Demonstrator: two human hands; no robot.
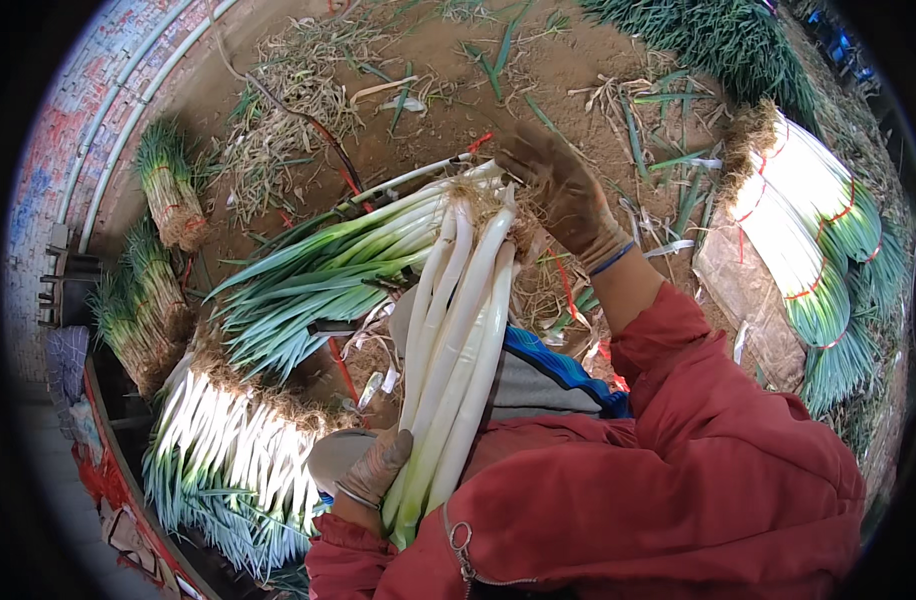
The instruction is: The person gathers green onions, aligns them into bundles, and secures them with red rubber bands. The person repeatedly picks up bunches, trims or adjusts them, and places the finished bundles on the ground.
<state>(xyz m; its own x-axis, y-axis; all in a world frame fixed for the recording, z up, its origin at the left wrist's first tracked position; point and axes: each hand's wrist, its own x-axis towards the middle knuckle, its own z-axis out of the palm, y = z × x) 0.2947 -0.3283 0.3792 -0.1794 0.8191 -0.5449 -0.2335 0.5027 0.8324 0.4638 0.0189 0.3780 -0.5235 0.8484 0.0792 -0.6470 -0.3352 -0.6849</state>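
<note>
My left hand (375,465), in a worn work glove, is wrapped around the lower stalks of a bunch of thick long green onions (465,345). These lean across my lap with their white, rooted ends pointing away from me. My right hand (559,187), in a brown-stained glove, is beside the roots (529,217) with fingers extended; it grips nothing that I can see. Behind the held bunch, a pile of thinner green onions (330,270) lies with its green leaves to the left. A thin pole with red ties (398,180) runs along that pile's far side.
Tied onion bundles (795,225) lie at right by a brown sheet (750,292). White-stalked onions (233,435) are heaped at lower left, near small tied bundles (169,187). Dry leaf scraps (300,112) litter the dirt floor (458,60). Pipes (120,142) run along the brick wall.
</note>
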